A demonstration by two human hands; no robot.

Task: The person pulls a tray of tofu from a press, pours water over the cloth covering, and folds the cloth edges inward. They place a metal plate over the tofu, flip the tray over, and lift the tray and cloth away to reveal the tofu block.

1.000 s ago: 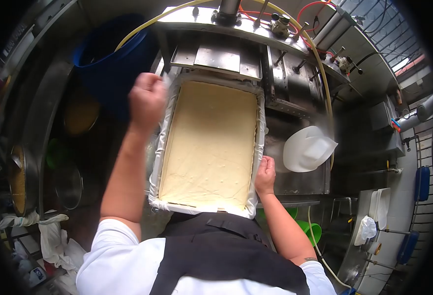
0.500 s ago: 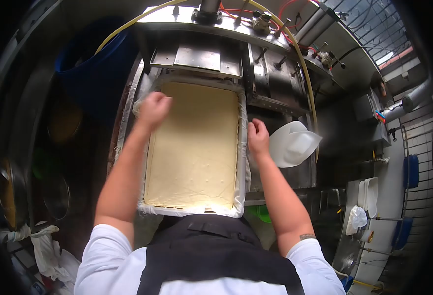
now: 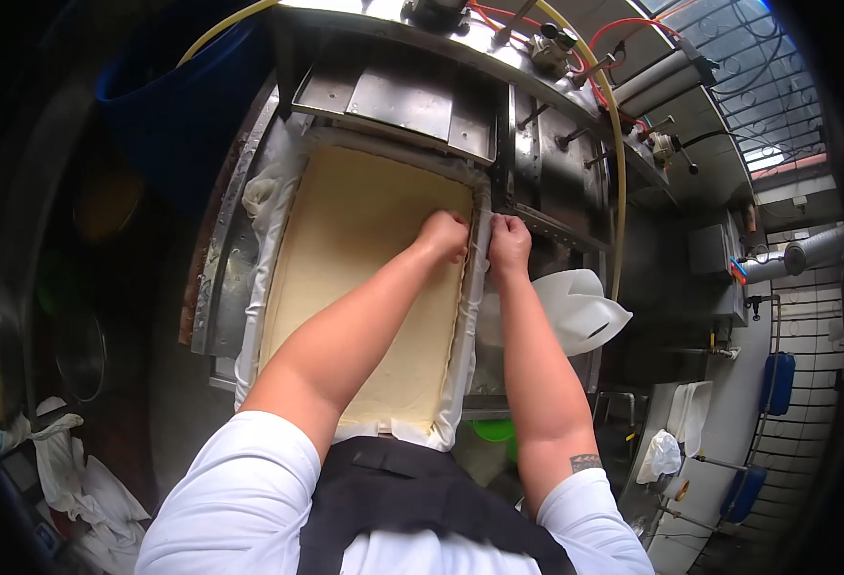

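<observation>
A large rectangular tray [image 3: 249,316] lined with white cloth [image 3: 270,192] holds a smooth pale yellow slab [image 3: 345,240]. My left hand [image 3: 444,236] reaches across the slab to the tray's right edge, fingers closed on the cloth lining there. Just beside it, my right hand [image 3: 509,240] grips the same cloth edge from outside the tray. The two fists sit almost side by side. My left forearm covers part of the slab.
A steel machine with a flat plate [image 3: 398,101], valves and red and yellow hoses [image 3: 618,144] stands behind the tray. A white scoop-like container [image 3: 575,311] lies to the right, a blue tub [image 3: 168,96] at far left, rags [image 3: 67,470] on the floor.
My left hand crossed from the tray's left side over the slab to the right edge. My right hand slid farther up that edge, and both now grip the cloth.
</observation>
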